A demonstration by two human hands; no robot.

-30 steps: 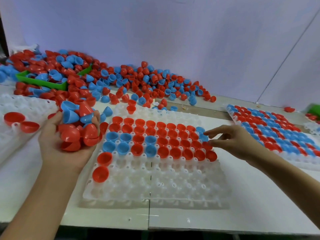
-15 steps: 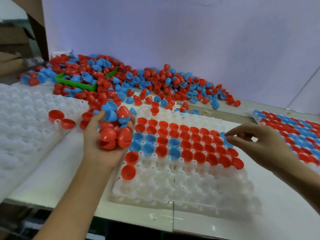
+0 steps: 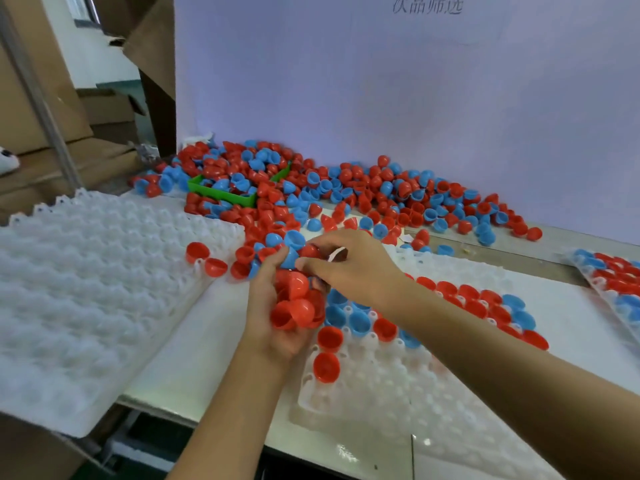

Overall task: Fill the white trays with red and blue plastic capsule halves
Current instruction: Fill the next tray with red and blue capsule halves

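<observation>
The left hand [image 3: 273,317] is cupped around a bunch of shiny, round red halves [image 3: 294,306]. The right hand [image 3: 349,268] pinches into the top of that bunch; which half it pinches is hidden. The bumpy white tray [image 3: 398,386] lies at 5 o'clock, part full. The loose pile [image 3: 346,192] sits at 12 o'clock.

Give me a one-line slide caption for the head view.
Left hand cradles red and blue capsule halves while right hand picks from them above the part-filled white tray.
</observation>
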